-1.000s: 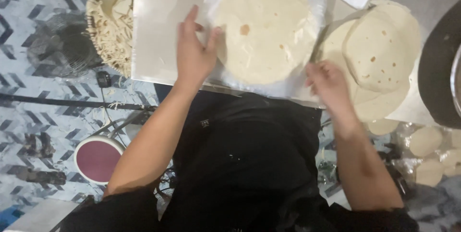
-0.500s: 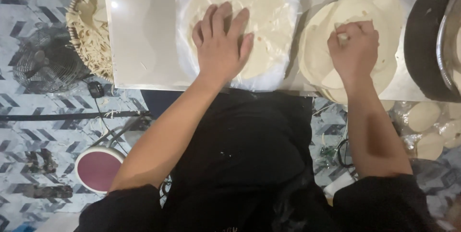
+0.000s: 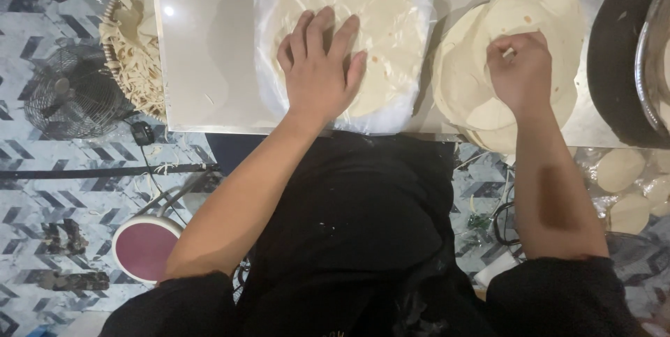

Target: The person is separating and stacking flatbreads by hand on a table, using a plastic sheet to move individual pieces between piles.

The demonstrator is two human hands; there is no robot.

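Observation:
My left hand (image 3: 318,66) lies flat, fingers spread, on a round pale flatbread (image 3: 380,16) that rests on a clear plastic sheet (image 3: 412,110) on the steel table (image 3: 209,51). To the right, my right hand (image 3: 520,73) pinches the top piece of a stack of thin flatbreads (image 3: 467,79) with fingers curled on it. Both forearms reach up from black sleeves.
A woven basket of dough strips (image 3: 129,51) sits left of the table. A small fan (image 3: 73,96) and a stool with a red seat (image 3: 143,248) stand on the patterned floor. A dark round pan (image 3: 618,65) lies at far right, dough balls (image 3: 621,169) below it.
My left hand moved from the flatbread's left edge onto its middle and stays pressed there. My right hand shifted onto the stack at right and curled its fingers on the top piece.

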